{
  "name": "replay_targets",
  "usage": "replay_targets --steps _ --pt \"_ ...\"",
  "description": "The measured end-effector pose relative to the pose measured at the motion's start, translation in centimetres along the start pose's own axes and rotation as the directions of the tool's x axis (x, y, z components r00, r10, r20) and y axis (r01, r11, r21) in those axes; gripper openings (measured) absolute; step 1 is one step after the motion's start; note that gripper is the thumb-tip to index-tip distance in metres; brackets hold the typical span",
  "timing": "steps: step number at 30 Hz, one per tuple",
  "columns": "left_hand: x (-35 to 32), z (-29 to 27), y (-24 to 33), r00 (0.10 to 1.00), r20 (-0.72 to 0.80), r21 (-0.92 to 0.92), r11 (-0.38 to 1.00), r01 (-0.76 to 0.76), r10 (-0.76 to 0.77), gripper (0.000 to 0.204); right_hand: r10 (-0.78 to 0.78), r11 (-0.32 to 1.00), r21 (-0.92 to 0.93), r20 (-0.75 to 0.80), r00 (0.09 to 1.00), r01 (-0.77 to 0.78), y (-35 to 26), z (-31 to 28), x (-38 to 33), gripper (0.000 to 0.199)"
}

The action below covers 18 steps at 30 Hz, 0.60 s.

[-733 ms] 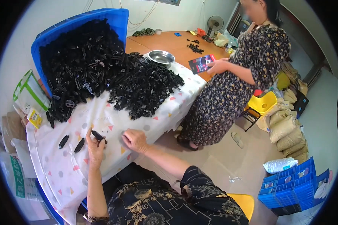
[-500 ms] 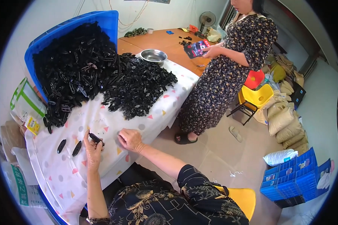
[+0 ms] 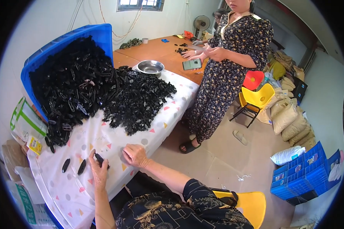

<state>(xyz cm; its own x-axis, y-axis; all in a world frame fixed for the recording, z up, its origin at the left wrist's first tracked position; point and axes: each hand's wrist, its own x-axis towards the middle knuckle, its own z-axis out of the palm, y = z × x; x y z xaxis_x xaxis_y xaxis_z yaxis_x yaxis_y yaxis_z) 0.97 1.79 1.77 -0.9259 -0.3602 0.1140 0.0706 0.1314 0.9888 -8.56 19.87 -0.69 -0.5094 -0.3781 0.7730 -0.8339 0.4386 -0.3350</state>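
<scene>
White cloth [image 3: 68, 194] scattered with small coloured triangles and grey dots covers the near table. At its far left a tipped blue bin [image 3: 108, 45] spills black parts [image 3: 65, 84] toward the near side, and right of these spreads a heap of smaller black pieces [image 3: 137, 105], with a steel bowl [image 3: 151, 67] just beyond it.

The left forearm rises almost straight from the lower edge, and the left hand [image 3: 99, 168] is clamped on a dark elongated piece [image 3: 100, 159] between thumb and forefinger, the forefinger pointing away along its left side. The piece slants, its far end toward the left. Left of that hand, two similar dark pieces [image 3: 81, 167] lie on the cloth, side by side and apart.

The right forearm reaches from the right, slanting far and leftward. The right hand [image 3: 136, 155] is near the left one but not touching it, back upward, fingers folded together; I cannot tell whether anything is inside.

Beyond, at an orange-brown table [image 3: 168, 57], stands a co-worker in a flowered dress [image 3: 233, 65]. Yellow chairs [image 3: 260, 95] stand to the right.
</scene>
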Motion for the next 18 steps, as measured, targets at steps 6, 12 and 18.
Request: replay_targets --steps 6,12,18 --pt "0.2 0.0 -0.4 1.000 0.003 -0.001 1.000 0.022 -0.022 0.067 -0.002 1.000 0.020 -0.028 1.000 0.002 0.0 0.2 0.0 0.014" --pt "0.1 0.3 0.6 0.998 0.043 -0.014 0.998 -0.055 0.056 0.055 0.002 1.000 0.015 -0.044 0.999 -0.002 -0.1 0.2 0.2 0.013" --pt "0.1 0.6 1.5 0.996 0.089 0.010 1.000 0.011 -0.012 0.038 0.004 1.000 0.003 -0.053 0.999 -0.004 0.4 -0.3 0.2 0.013"
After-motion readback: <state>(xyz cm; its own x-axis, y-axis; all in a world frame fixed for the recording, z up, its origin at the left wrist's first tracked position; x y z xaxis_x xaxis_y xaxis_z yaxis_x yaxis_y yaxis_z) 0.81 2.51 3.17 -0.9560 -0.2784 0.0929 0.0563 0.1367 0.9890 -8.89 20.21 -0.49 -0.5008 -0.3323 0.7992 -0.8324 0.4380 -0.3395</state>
